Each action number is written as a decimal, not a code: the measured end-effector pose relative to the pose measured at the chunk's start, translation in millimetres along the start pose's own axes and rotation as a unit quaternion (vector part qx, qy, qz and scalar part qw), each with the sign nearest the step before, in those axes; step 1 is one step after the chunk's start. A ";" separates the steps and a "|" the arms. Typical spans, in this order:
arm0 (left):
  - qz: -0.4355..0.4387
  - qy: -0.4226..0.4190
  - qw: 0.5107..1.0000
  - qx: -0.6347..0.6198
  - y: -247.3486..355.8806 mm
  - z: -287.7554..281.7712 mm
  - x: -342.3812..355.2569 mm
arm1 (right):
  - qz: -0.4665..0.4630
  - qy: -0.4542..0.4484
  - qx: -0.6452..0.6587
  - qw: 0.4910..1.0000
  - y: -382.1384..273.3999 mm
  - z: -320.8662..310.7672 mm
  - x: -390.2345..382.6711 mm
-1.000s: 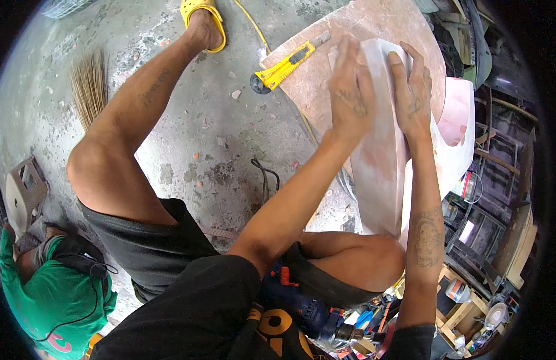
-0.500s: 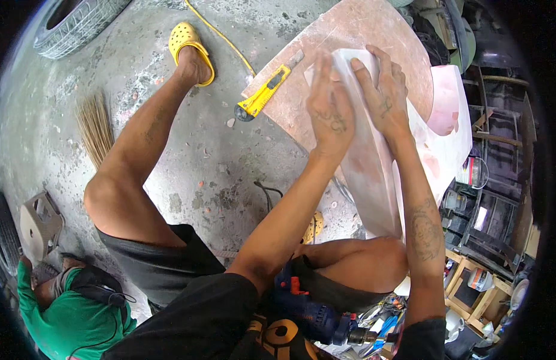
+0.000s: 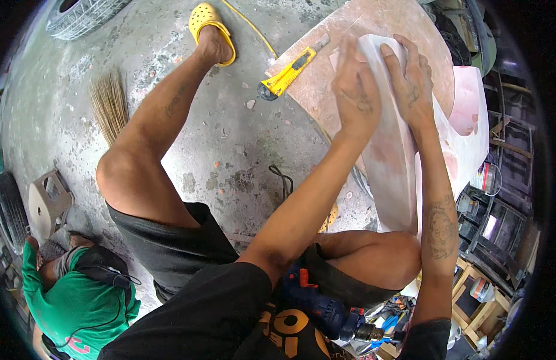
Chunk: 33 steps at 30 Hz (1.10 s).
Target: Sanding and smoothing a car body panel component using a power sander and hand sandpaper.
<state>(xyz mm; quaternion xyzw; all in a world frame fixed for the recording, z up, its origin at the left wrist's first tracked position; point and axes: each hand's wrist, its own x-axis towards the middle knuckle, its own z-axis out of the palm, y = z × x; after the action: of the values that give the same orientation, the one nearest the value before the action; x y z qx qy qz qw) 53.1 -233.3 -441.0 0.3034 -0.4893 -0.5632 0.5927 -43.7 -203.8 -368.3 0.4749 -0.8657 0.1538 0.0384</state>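
Here we are on the white moulded panel [image 3: 391, 159], sitting up on the pinkish-brown surface [image 3: 317, 83] — and by the look of it the work in hand is smoothing that panel's face by hand. The left hand [image 3: 357, 101] lies along the panel's left side near its far end, fingers close together and pointing away from the body. Their tips are smeared by blur, so whether a scrap of abrasive sits under them, I cannot tell. Over on the panel's far right edge, the right hand [image 3: 413, 91] is laid on top, fingers moderately spread, thumb set apart on the near side of the ridge, touching the panel rather than closed round it; steadying it, I'd judge. The next move calls for even, light pressure from the left palm while the right braces against slipping. Left of the panel lies a yellow utility knife [image 3: 288, 73], its butt jutting past the surface's edge — well worth minding. Below the panel, a blue power drill [image 3: 326, 312] is near the person's lap.
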 end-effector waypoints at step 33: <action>0.251 0.080 0.946 0.190 -48.3 8.4 3.8 | -0.043 0.002 0.013 0.999 0.6 1.2 6.1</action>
<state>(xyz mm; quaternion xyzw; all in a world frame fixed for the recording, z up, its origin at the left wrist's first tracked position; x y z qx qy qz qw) 27.1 -244.1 -481.3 0.3214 -0.5986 -0.2669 0.6835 -47.5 -208.7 -368.3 0.5119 -0.8422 0.1646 0.0407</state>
